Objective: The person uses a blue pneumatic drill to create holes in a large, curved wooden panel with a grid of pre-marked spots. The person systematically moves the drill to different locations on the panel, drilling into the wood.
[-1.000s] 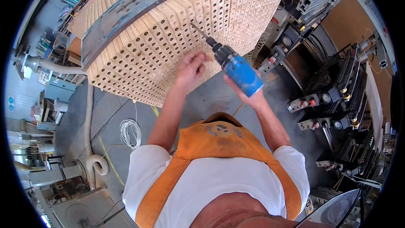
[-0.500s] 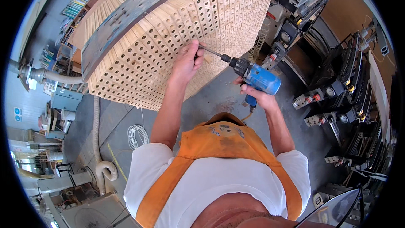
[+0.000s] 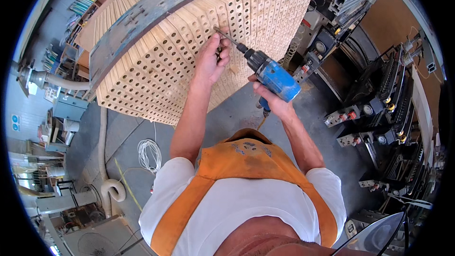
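Observation:
My right hand [image 3: 277,103] grips a blue power drill [image 3: 279,80] by its handle, and a cord runs down from its base. A long thin bit [image 3: 230,37] points up and left from the chuck. Beside the bit's tip is my left hand [image 3: 208,62], its fingers curled round something small and dark that I cannot make out. Both hands are in front of a big stack of pale wooden pieces [image 3: 163,66] drilled with rows of round holes. Many holes hold dark-rimmed inserts; those around the bit look bare.
A worn bluish-grey board [image 3: 154,14] lies along the top of the stack. Black machinery with gauges [image 3: 379,109] stands at the right. A coiled white cable [image 3: 149,155] and a ribbed hose [image 3: 103,147] lie on the floor at the left.
The drill and my right hand have moved up and left, with the bit now higher against the stack. My left hand has risen slightly, its fingers still curled.

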The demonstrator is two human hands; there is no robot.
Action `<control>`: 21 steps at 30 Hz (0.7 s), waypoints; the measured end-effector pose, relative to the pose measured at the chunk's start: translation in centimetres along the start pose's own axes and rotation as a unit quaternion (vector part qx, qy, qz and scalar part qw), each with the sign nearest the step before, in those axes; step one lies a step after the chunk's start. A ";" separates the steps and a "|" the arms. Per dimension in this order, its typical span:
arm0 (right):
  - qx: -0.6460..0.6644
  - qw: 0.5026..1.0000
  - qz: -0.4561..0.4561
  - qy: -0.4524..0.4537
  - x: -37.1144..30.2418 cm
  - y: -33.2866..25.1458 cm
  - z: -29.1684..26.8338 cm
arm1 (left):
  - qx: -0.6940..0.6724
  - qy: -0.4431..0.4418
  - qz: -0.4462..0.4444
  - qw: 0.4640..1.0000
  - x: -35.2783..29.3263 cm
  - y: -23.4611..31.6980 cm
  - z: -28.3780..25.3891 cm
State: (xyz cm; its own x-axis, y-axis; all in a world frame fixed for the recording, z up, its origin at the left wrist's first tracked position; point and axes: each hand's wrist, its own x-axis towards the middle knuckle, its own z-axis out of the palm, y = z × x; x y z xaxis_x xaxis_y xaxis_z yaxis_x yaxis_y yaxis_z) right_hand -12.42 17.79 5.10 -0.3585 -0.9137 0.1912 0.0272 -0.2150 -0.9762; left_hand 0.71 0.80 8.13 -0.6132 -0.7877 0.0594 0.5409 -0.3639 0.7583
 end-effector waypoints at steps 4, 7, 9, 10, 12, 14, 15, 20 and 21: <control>0.095 0.994 0.053 0.001 0.5 -1.7 -0.2 | -0.005 0.021 -0.008 1.000 0.0 -1.2 -0.5; 0.079 0.995 0.060 0.000 1.1 -2.9 0.0 | 0.019 0.067 -0.073 0.995 -0.2 -2.3 -0.8; -0.034 0.999 0.018 -0.006 0.6 -3.0 0.0 | 0.032 0.083 -0.140 0.986 -0.8 -3.7 -1.8; -0.079 0.996 -0.029 -0.008 0.5 -2.9 0.2 | 0.033 0.082 -0.176 0.981 -1.1 -5.4 -3.8; -0.163 0.982 -0.093 -0.005 0.3 -2.8 0.5 | 0.020 0.067 -0.232 0.970 -2.4 -8.3 -6.5; -0.109 0.993 -0.045 -0.010 0.4 -2.7 0.5 | -0.005 0.038 -0.270 0.962 -4.4 -10.4 -7.8; -0.083 0.996 -0.021 -0.015 0.4 -2.6 0.4 | -0.003 0.042 -0.278 0.960 -5.1 -10.9 -7.8; -0.138 0.990 -0.014 0.002 0.6 -2.0 0.2 | 0.029 0.071 -0.330 0.941 -7.3 -11.3 -6.6; -0.150 0.989 -0.011 0.003 0.5 -2.2 0.3 | 0.033 0.059 -0.339 0.938 -7.5 -11.1 -6.6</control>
State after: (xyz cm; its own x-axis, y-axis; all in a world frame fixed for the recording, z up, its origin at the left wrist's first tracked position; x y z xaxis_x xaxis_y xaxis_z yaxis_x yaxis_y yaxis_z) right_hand -12.41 17.74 7.31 -0.3612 -0.9081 0.2121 -0.2579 -0.1213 -0.9585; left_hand 3.11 7.49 -5.02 -0.7328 -0.4373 -0.5213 0.0096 -0.7727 0.6347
